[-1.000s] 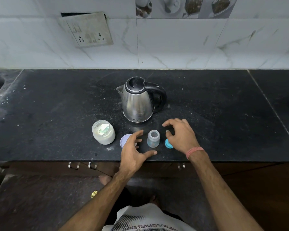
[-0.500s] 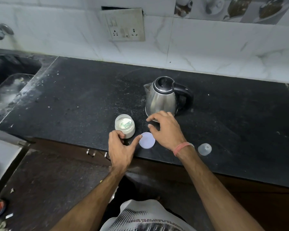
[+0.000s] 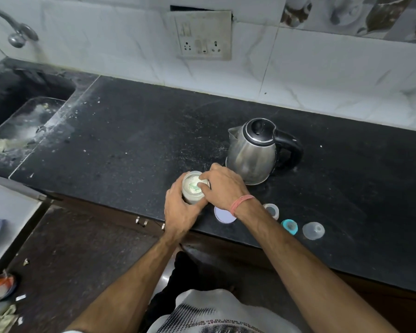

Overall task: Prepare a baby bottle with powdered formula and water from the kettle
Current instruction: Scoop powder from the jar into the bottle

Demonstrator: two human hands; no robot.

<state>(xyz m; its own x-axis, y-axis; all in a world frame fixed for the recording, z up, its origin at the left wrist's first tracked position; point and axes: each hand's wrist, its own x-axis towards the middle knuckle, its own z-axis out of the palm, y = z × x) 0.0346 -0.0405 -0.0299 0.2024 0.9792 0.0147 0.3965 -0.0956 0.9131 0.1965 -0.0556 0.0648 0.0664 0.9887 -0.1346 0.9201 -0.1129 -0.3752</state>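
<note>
Left hand (image 3: 178,207) wrapped around open formula jar (image 3: 192,188) near front edge of black counter (image 3: 130,140). Right hand (image 3: 222,186) over jar mouth, fingertips dipping inside; whether pinching anything, cannot tell. Jar lid (image 3: 223,216) flat beside jar, under right wrist. Baby bottle (image 3: 271,211) upright right of lid; teal ring (image 3: 289,226) and clear cap (image 3: 313,230) further right. Kettle (image 3: 252,152) just behind hands.

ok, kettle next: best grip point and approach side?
Take the kettle by its black loop handle, coming from the right. The handle faces right and the spout points left, toward the formula jar. The body is smooth, rounded steel and possibly hot. The right hand is nearest, but it is now reaching into the jar, which the left hand grips.
</note>
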